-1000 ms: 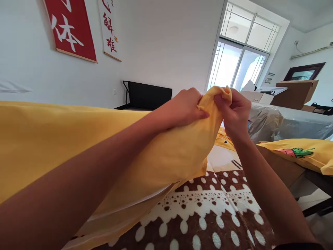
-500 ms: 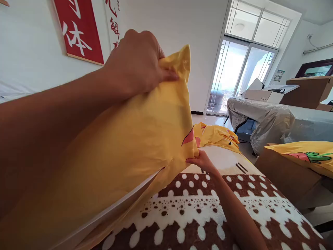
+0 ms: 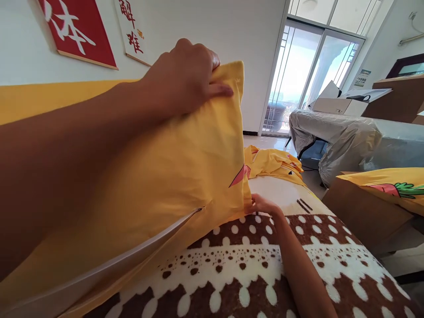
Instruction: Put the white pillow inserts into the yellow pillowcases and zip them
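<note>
A pillow in a yellow pillowcase [image 3: 185, 163] stands on its long side, filling the left and middle of the view. Along its lower edge the case has a slit through which a white strip [image 3: 165, 234] shows. My left hand [image 3: 188, 77] is closed on the upper edge close to the top corner, thumb on the near face. Down at the lower right corner, my right hand [image 3: 265, 205] holds the edge of the case, its fingertips partly hidden behind the fabric. A pink printed shape is cut off at the pillow's right edge.
Beneath lies a brown and white dotted blanket [image 3: 245, 265], with crumpled yellow fabric [image 3: 274, 165] at its far end. To the right, another yellow pillow [image 3: 394, 187] with a carrot print rests on a cardboard box [image 3: 367, 221]. Behind stands a plastic-covered table [image 3: 334, 128] bearing boxes.
The view has tilted down and shifted. The pillow's upper edge now shows above my left arm. My right hand has slid slightly outward and down along the pillow's corner, its fingers less visible.
</note>
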The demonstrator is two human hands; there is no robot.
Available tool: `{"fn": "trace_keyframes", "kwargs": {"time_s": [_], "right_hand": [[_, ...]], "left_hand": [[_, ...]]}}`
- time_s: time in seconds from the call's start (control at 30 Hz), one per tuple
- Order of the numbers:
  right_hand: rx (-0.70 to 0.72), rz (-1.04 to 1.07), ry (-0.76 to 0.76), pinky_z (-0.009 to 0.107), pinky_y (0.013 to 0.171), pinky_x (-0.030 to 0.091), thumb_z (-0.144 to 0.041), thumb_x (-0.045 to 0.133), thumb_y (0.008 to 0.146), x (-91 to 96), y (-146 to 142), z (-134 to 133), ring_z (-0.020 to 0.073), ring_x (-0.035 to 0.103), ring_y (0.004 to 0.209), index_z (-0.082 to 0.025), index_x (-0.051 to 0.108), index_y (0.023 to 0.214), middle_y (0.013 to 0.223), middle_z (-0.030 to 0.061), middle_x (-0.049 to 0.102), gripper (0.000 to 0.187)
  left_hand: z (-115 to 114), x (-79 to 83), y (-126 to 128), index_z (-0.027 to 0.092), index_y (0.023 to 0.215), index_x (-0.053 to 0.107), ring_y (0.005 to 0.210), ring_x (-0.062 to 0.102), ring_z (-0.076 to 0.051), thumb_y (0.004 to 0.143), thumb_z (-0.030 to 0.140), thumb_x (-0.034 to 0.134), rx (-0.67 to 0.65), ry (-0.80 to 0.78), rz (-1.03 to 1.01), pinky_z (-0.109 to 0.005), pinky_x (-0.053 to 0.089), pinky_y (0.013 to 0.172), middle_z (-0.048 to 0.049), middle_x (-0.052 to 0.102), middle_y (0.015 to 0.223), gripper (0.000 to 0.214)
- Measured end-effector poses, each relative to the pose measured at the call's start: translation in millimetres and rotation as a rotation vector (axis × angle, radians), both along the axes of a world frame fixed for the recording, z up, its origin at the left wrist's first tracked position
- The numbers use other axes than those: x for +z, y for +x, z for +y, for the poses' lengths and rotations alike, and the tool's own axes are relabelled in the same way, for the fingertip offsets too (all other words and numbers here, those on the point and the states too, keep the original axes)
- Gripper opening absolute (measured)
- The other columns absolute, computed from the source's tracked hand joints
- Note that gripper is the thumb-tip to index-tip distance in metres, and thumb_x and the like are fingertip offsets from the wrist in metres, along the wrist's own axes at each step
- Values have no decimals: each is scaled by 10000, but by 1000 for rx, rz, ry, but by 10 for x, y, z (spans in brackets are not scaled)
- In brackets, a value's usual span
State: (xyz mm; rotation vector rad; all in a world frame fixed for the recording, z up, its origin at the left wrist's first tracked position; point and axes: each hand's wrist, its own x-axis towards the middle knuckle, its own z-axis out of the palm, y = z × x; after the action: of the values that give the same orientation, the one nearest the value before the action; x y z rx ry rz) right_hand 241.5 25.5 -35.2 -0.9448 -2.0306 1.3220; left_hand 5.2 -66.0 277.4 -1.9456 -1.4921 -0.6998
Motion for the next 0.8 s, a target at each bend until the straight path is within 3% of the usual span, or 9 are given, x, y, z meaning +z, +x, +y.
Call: {"fn": "trace_keyframes", "kwargs": {"time_s": [0.07,0.13,0.27,0.4,0.57,0.7,0.8], "right_hand": [[28,173,56,337,919,469,-387,795,554,169,-3,-63,233,576,1067,-228,615,1164,1163,40,650,655],[48,324,104,348,997,428,-380,792,596,296,-83,-151,234,511,1191,-261,539,1269,1305,44,568,729],[78,218,51,378,930,485,-402,773,634,286,-331,-254,257,585,1084,-217,634,1139,1163,49,660,555],[13,172,43,402,909,489,-431,769,610,99,-409,-173,271,611,1016,-182,684,1031,1064,44,698,497],[15,72,12,361,834,492,-444,761,595,-12,-258,-32,242,617,884,-172,699,896,876,-6,707,410],[-12,17,47,335,806,482,-420,793,550,127,-135,-65,231,586,883,-172,694,858,877,-7,692,409],[-15,243,89,324,848,476,-409,807,548,327,-184,-222,228,565,994,-219,634,1095,1070,3,662,605]], "left_hand": [[14,8,84,65,885,618,1085,586,-308,738,770,394,2,-49,24,-456,445,935,-53,554,1051,754],[14,-3,177,73,860,635,1067,589,-310,736,760,401,7,-86,68,-449,467,881,-49,551,1027,737],[12,-80,310,77,802,655,967,625,-276,787,621,479,-59,-142,38,-404,486,834,-60,592,886,572],[12,-126,289,117,805,677,648,634,-191,697,555,655,-202,-341,-361,-373,512,667,-35,599,676,452],[82,-117,174,106,896,674,760,640,-198,583,562,762,-147,-432,-596,-423,521,736,-60,652,848,560],[141,-167,166,96,958,668,822,647,-201,626,562,744,-191,-491,-666,-472,496,829,-67,664,884,577],[109,-221,255,109,991,674,781,656,-187,693,526,711,-299,-569,-679,-470,498,825,-49,673,808,514]]}}
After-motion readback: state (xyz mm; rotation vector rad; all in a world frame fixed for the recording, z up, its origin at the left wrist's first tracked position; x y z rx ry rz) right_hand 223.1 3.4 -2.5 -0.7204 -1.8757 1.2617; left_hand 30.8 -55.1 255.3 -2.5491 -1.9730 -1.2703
